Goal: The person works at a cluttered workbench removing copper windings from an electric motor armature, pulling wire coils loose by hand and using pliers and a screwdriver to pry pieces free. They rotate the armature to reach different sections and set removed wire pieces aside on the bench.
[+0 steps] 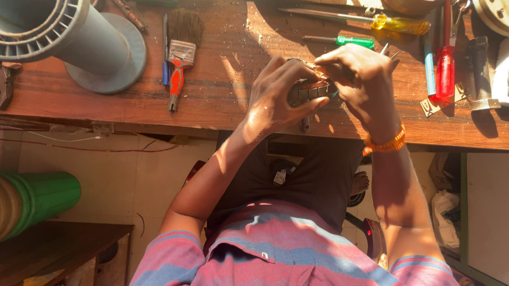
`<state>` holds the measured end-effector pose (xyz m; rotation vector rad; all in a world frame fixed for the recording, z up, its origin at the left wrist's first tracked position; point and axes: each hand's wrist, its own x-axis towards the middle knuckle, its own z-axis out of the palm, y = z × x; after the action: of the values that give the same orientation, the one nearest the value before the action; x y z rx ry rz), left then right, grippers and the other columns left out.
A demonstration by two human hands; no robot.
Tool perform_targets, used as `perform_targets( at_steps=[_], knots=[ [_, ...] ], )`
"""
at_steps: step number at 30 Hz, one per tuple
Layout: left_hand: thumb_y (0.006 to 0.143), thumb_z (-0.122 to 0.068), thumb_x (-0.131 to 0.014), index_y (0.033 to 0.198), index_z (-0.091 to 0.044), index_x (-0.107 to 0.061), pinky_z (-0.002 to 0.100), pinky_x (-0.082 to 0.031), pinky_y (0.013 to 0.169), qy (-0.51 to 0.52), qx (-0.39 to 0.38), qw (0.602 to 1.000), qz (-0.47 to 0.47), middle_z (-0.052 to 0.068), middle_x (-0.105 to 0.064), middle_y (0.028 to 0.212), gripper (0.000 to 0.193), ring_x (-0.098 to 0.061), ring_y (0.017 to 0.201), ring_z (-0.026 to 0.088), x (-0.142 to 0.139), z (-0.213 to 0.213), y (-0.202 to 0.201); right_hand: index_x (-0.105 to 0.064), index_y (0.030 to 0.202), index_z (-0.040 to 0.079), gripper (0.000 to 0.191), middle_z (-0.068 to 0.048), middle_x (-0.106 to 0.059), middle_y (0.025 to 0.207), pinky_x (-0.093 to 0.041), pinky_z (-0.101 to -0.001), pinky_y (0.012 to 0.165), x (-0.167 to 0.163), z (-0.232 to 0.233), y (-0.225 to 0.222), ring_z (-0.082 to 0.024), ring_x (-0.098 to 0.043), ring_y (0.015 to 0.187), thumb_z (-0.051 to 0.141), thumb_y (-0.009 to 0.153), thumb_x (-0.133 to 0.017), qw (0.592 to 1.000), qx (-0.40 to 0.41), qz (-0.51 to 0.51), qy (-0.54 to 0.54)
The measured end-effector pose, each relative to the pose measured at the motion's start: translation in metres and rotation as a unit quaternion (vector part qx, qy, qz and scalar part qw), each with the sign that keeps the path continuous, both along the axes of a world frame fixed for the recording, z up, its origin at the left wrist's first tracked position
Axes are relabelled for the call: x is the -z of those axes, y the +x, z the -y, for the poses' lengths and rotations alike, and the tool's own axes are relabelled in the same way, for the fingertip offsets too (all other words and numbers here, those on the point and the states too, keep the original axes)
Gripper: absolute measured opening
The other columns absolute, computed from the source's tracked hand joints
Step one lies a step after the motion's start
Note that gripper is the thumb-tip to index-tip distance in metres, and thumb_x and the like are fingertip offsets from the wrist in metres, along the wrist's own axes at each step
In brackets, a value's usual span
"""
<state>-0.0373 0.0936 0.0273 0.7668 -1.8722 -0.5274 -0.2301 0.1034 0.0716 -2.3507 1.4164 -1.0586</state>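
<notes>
- Near the front edge of the worktop (217,98), my left hand (278,98) wraps a small dark ribbed part (309,92), fingers curled under it, bracing it for the other hand.
- My right hand (361,79) has its fingertips pinched together on the top of that part; what they grip is too small to tell.
- Toward the back edge lie a green-handled screwdriver (342,40) and a yellow-handled screwdriver (376,20), close at hand.
- By the right edge rests a red-handled tool (446,63).
- Left of my hands lies a paintbrush (181,51); a grey flanged spool (57,37) fills the back left corner.
- No labels or packages can be made out.
</notes>
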Motion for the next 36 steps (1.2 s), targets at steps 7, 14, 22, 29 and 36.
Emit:
perform_targets(
  at_steps=[7,14,22,29,36],
  knots=[
    [0.087,-0.032,-0.078,0.136,-0.010,-0.055,0.031,-0.055,0.076,0.290,0.063,0.955,-0.015,0.004,-0.076,0.082,0.058,-0.072,0.076,0.012,0.008,0.040,-0.009,-0.075,0.104,0.003,0.018,-0.009,-0.072,0.092,-0.054,-0.0320,0.075,0.006,0.027,-0.003,-0.021,-0.070,0.083,0.005,0.093,-0.090,0.999,-0.018,0.017,-0.045],
    [0.107,-0.019,-0.072,0.119,-0.003,-0.068,0.028,-0.050,0.096,0.312,0.367,0.866,-0.132,0.000,-0.066,0.110,0.021,-0.060,0.107,0.008,0.053,0.069,0.019,-0.074,0.100,0.003,0.020,-0.011,-0.070,0.091,-0.052,-0.0350,0.074,-0.003,-0.011,0.003,-0.024,-0.068,0.082,0.008,0.089,-0.089,1.000,0.019,-0.004,0.018],
    [0.103,-0.023,-0.071,0.128,0.000,-0.064,0.031,-0.051,0.103,0.324,0.342,0.875,-0.108,0.004,-0.065,0.121,0.035,-0.061,0.117,0.012,0.066,0.071,0.026,-0.070,0.104,0.004,0.018,-0.010,-0.072,0.092,-0.054,-0.0322,0.072,0.014,-0.052,0.025,-0.019,-0.073,0.083,0.000,0.090,-0.081,0.992,0.065,0.071,0.083],
    [0.084,-0.036,-0.089,0.123,-0.004,-0.060,0.044,-0.047,0.104,0.065,0.229,0.968,0.083,0.013,-0.057,0.125,0.058,-0.055,0.123,0.033,0.028,0.052,0.033,-0.063,0.097,0.003,0.013,-0.004,-0.068,0.084,-0.050,-0.0268,0.070,0.073,-0.069,0.038,-0.011,-0.065,0.077,0.000,0.095,-0.076,0.969,0.104,0.210,0.082],
    [0.083,-0.035,-0.090,0.123,-0.025,-0.069,0.040,-0.052,0.099,-0.010,0.043,0.995,0.089,0.001,-0.058,0.117,0.047,-0.058,0.115,0.025,0.012,0.011,0.008,-0.065,0.090,0.002,0.012,-0.003,-0.063,0.073,-0.044,-0.0276,0.063,0.094,-0.065,0.008,-0.011,-0.058,0.067,-0.001,0.098,-0.072,0.926,0.215,0.275,0.146]
  ],
)
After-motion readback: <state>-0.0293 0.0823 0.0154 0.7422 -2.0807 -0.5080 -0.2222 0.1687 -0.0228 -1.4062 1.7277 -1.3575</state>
